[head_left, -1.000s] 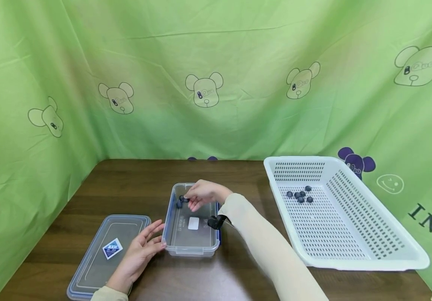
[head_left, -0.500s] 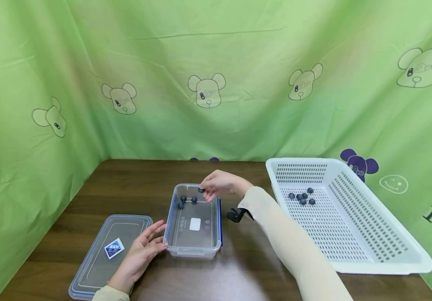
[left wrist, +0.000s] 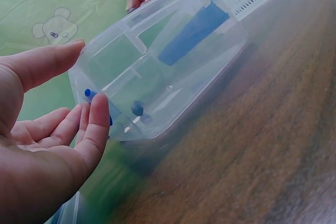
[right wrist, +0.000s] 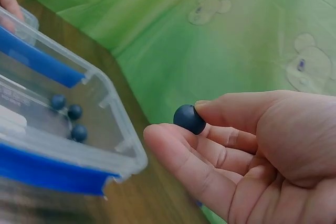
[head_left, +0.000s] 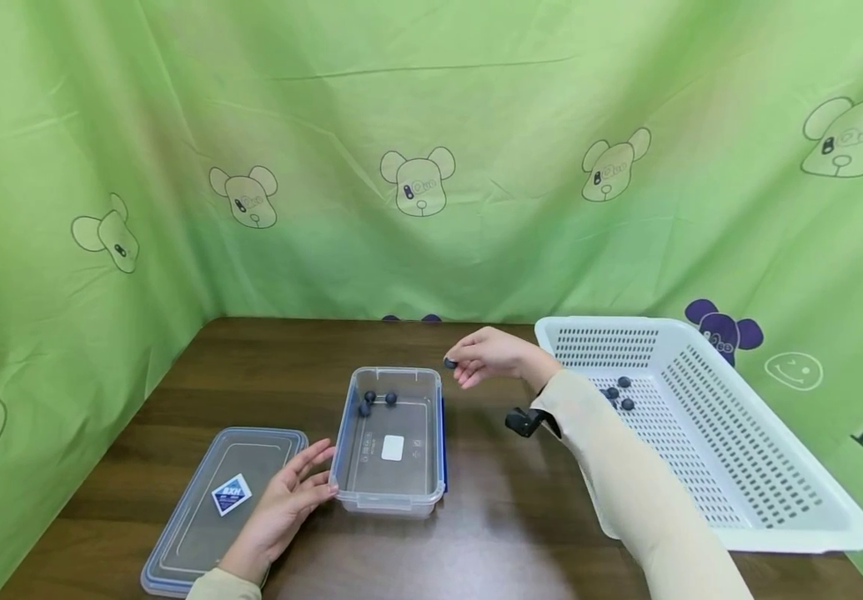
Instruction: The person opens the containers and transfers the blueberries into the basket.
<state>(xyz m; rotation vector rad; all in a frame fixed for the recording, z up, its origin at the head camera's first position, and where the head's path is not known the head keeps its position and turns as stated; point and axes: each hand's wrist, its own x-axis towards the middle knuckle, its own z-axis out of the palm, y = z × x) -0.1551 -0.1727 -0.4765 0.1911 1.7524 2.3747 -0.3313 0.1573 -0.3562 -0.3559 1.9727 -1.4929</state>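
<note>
My right hand (head_left: 493, 357) pinches a dark blue, blueberry-like ball (right wrist: 189, 119) between thumb and forefinger, in the air just right of the far end of a clear plastic food box (head_left: 410, 500). Three similar balls (head_left: 390, 399) lie together on the box floor near its far end. My left hand (head_left: 286, 504) is at the box's near left side; its thumb tip meets the near left corner and its fingers stay extended along the wall. In the left wrist view the thumb (left wrist: 52, 62) and fingers lie on either side of the box edge.
A white perforated basket (head_left: 739, 533) stands at the right with several dark balls (head_left: 627, 404) in it, partly covered by the right sleeve. The blue-edged box lid (head_left: 198, 533) lies at the left. A green cloth (head_left: 431, 267) hangs behind the wooden table (head_left: 311, 358).
My right hand has risen out of the food box with a ball and moved right, past the rim, toward the basket. The left hand stays at the box corner.
</note>
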